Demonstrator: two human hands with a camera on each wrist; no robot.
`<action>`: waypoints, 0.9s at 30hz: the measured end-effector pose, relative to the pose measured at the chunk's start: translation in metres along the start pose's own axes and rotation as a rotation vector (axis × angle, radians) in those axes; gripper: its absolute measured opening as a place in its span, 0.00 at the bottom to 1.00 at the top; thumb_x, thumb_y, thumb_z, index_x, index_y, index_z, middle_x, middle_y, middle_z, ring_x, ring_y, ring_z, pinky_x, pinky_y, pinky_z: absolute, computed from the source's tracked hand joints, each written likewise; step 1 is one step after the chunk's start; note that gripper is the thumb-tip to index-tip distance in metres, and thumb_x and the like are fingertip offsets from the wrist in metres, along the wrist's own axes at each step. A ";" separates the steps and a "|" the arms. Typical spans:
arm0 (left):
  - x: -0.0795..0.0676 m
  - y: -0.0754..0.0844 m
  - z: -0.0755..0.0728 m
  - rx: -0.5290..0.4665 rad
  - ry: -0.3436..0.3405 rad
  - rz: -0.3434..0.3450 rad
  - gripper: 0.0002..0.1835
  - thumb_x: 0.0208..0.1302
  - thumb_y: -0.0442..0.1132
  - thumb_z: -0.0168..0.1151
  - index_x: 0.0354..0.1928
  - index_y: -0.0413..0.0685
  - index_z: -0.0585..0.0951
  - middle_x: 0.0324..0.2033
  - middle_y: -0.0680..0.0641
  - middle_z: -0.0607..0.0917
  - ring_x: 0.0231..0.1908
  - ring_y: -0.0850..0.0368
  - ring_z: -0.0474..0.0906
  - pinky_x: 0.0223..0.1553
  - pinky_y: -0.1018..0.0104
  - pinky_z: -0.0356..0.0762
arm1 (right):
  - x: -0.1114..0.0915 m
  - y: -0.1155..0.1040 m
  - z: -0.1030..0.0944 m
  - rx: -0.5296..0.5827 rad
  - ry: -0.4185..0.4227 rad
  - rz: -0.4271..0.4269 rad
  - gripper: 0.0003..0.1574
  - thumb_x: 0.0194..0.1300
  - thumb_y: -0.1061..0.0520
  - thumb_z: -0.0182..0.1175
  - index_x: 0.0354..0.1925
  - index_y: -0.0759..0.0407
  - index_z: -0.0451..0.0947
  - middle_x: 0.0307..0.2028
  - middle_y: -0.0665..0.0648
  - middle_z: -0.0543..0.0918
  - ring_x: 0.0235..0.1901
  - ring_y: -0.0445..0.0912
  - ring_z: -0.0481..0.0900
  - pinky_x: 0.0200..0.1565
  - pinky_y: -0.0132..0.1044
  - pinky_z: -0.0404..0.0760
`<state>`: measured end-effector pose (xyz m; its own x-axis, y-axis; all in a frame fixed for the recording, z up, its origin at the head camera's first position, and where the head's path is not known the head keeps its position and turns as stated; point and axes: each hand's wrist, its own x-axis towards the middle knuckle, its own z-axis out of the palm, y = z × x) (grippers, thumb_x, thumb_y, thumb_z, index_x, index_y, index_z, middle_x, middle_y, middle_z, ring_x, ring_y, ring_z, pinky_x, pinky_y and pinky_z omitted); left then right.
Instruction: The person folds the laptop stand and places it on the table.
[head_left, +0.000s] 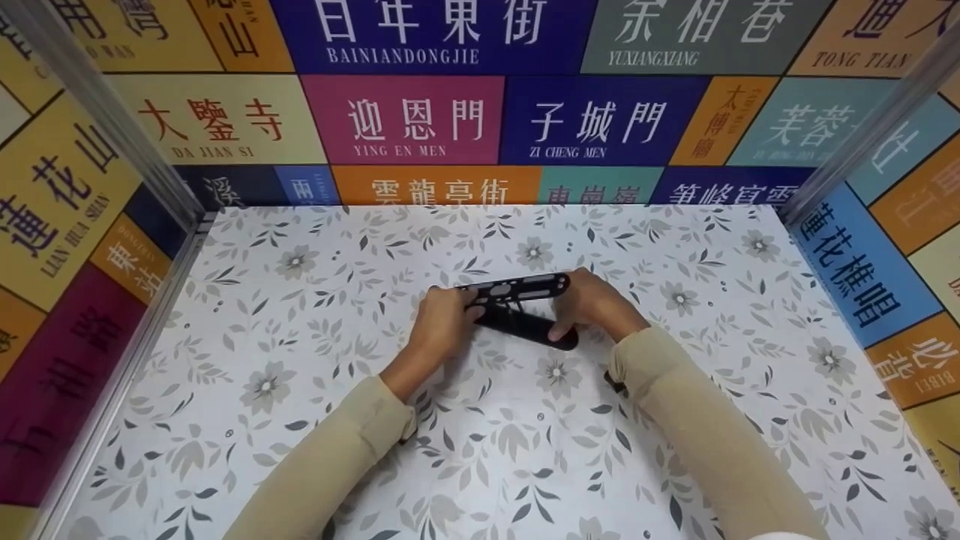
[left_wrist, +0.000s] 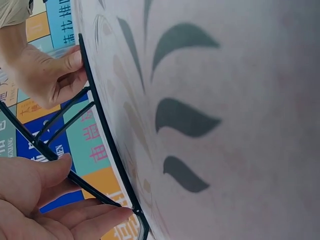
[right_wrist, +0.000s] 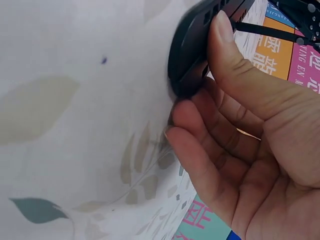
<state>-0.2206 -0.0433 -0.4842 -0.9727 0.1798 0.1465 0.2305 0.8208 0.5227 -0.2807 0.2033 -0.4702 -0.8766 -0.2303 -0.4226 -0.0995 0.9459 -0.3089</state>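
A black folding stand (head_left: 529, 328) is spread into a narrow V above the patterned tabletop. Its slotted upper plate (head_left: 525, 287) is joined to the lower plate by thin struts (left_wrist: 67, 115). At the hinged end my left hand (head_left: 444, 319) grips the stand, thumb on the upper plate and fingers reaching toward the hinge. My right hand (head_left: 596, 304) is at the wide end. In the right wrist view its thumb (right_wrist: 225, 42) and fingers pinch the rounded end of the lower plate (right_wrist: 187, 65).
A white table (head_left: 300, 442) with grey flowers and leaves lies under the hands. Colourful panels with large Chinese lettering (head_left: 405, 120) stand along its back and both sides, with metal corner posts (head_left: 127, 112) between them.
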 end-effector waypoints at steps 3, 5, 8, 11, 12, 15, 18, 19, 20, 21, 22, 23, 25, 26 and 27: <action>0.001 -0.001 0.000 -0.010 -0.003 0.001 0.14 0.70 0.40 0.66 0.55 0.49 0.87 0.47 0.41 0.90 0.49 0.44 0.87 0.49 0.51 0.85 | -0.001 0.002 0.000 -0.009 0.008 -0.016 0.29 0.36 0.49 0.88 0.33 0.58 0.84 0.39 0.60 0.83 0.36 0.53 0.78 0.41 0.44 0.79; 0.002 -0.001 0.000 -0.020 -0.004 0.002 0.15 0.69 0.39 0.67 0.55 0.49 0.87 0.48 0.40 0.90 0.49 0.44 0.87 0.49 0.51 0.85 | -0.002 0.002 0.001 -0.016 0.012 -0.020 0.28 0.37 0.48 0.87 0.33 0.58 0.84 0.38 0.60 0.84 0.36 0.53 0.78 0.42 0.45 0.80; 0.003 -0.002 -0.001 -0.029 -0.011 -0.005 0.16 0.68 0.37 0.68 0.57 0.50 0.86 0.49 0.40 0.89 0.49 0.44 0.86 0.50 0.52 0.85 | -0.004 0.004 0.002 -0.019 0.030 -0.037 0.30 0.36 0.47 0.87 0.35 0.59 0.85 0.38 0.61 0.84 0.36 0.53 0.79 0.43 0.45 0.80; 0.005 -0.002 -0.002 -0.040 -0.019 -0.011 0.18 0.67 0.34 0.67 0.57 0.50 0.86 0.50 0.40 0.89 0.48 0.44 0.85 0.50 0.53 0.84 | -0.007 0.005 0.004 -0.027 0.053 -0.066 0.33 0.35 0.45 0.87 0.36 0.61 0.85 0.38 0.61 0.84 0.35 0.53 0.78 0.42 0.45 0.81; 0.006 -0.003 -0.001 -0.045 -0.021 -0.013 0.18 0.66 0.33 0.67 0.58 0.50 0.86 0.50 0.40 0.89 0.49 0.44 0.85 0.51 0.53 0.84 | -0.008 0.006 0.004 -0.025 0.060 -0.072 0.33 0.35 0.45 0.87 0.36 0.61 0.85 0.37 0.61 0.84 0.34 0.52 0.78 0.41 0.44 0.81; 0.009 -0.004 -0.001 -0.060 -0.024 -0.007 0.19 0.65 0.31 0.66 0.57 0.49 0.86 0.50 0.40 0.89 0.50 0.44 0.84 0.53 0.54 0.84 | -0.013 0.005 0.006 -0.017 0.048 -0.068 0.27 0.37 0.44 0.86 0.28 0.60 0.86 0.30 0.58 0.85 0.28 0.49 0.79 0.34 0.39 0.80; 0.011 -0.006 0.001 -0.079 -0.020 -0.001 0.19 0.65 0.29 0.64 0.57 0.49 0.86 0.51 0.40 0.89 0.52 0.45 0.85 0.54 0.55 0.83 | -0.018 0.003 0.009 0.021 0.015 -0.045 0.23 0.40 0.45 0.85 0.22 0.59 0.85 0.22 0.56 0.85 0.21 0.46 0.79 0.26 0.35 0.77; 0.012 -0.006 0.002 -0.085 -0.020 0.004 0.20 0.65 0.29 0.64 0.58 0.49 0.86 0.51 0.40 0.89 0.53 0.46 0.85 0.54 0.55 0.84 | -0.020 0.003 0.010 0.026 0.005 -0.039 0.23 0.41 0.45 0.85 0.21 0.58 0.85 0.19 0.56 0.84 0.19 0.45 0.79 0.25 0.34 0.77; 0.013 -0.006 0.003 -0.092 -0.021 0.007 0.20 0.65 0.28 0.63 0.58 0.49 0.85 0.51 0.40 0.88 0.53 0.46 0.84 0.53 0.55 0.84 | -0.022 0.002 0.011 0.027 0.000 -0.040 0.23 0.42 0.45 0.84 0.20 0.59 0.85 0.17 0.55 0.84 0.17 0.44 0.78 0.24 0.33 0.76; 0.013 -0.007 0.003 -0.099 -0.023 0.008 0.20 0.66 0.28 0.63 0.58 0.48 0.85 0.52 0.40 0.88 0.53 0.46 0.84 0.53 0.56 0.84 | -0.024 0.001 0.013 0.017 -0.002 -0.049 0.23 0.43 0.44 0.84 0.19 0.59 0.85 0.15 0.54 0.82 0.17 0.43 0.77 0.24 0.32 0.75; 0.014 -0.007 0.004 -0.103 -0.025 0.012 0.20 0.66 0.28 0.62 0.59 0.48 0.85 0.52 0.41 0.88 0.54 0.47 0.84 0.52 0.56 0.83 | -0.026 0.001 0.014 0.003 -0.003 -0.059 0.24 0.44 0.44 0.83 0.18 0.60 0.84 0.14 0.53 0.81 0.16 0.43 0.76 0.24 0.32 0.74; 0.015 -0.007 0.005 -0.113 -0.029 0.012 0.21 0.66 0.28 0.62 0.59 0.48 0.84 0.53 0.40 0.88 0.54 0.47 0.84 0.51 0.56 0.83 | -0.028 0.000 0.015 -0.012 0.001 -0.072 0.25 0.45 0.43 0.83 0.17 0.60 0.84 0.13 0.52 0.80 0.16 0.42 0.76 0.24 0.31 0.74; 0.018 -0.008 0.006 -0.131 -0.042 0.008 0.22 0.66 0.27 0.61 0.60 0.47 0.84 0.54 0.41 0.87 0.54 0.48 0.83 0.50 0.57 0.83 | -0.031 -0.001 0.017 -0.017 0.013 -0.080 0.25 0.46 0.43 0.82 0.17 0.60 0.84 0.11 0.51 0.79 0.15 0.42 0.75 0.23 0.31 0.73; 0.019 -0.008 0.006 -0.144 -0.051 0.000 0.22 0.66 0.27 0.60 0.61 0.48 0.83 0.55 0.41 0.87 0.55 0.49 0.83 0.50 0.57 0.83 | -0.032 -0.002 0.018 -0.016 0.017 -0.084 0.25 0.46 0.43 0.82 0.17 0.60 0.84 0.11 0.50 0.78 0.15 0.42 0.75 0.23 0.31 0.73; 0.021 -0.008 0.007 -0.154 -0.059 -0.005 0.23 0.66 0.26 0.60 0.61 0.48 0.83 0.55 0.42 0.87 0.56 0.49 0.83 0.51 0.58 0.82 | -0.034 -0.003 0.019 -0.009 0.019 -0.082 0.26 0.46 0.43 0.82 0.17 0.60 0.83 0.11 0.50 0.78 0.15 0.42 0.75 0.23 0.31 0.73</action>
<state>-0.2431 -0.0423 -0.4908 -0.9727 0.2114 0.0959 0.2223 0.7297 0.6466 -0.2423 0.2036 -0.4709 -0.8739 -0.3029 -0.3801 -0.1754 0.9259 -0.3345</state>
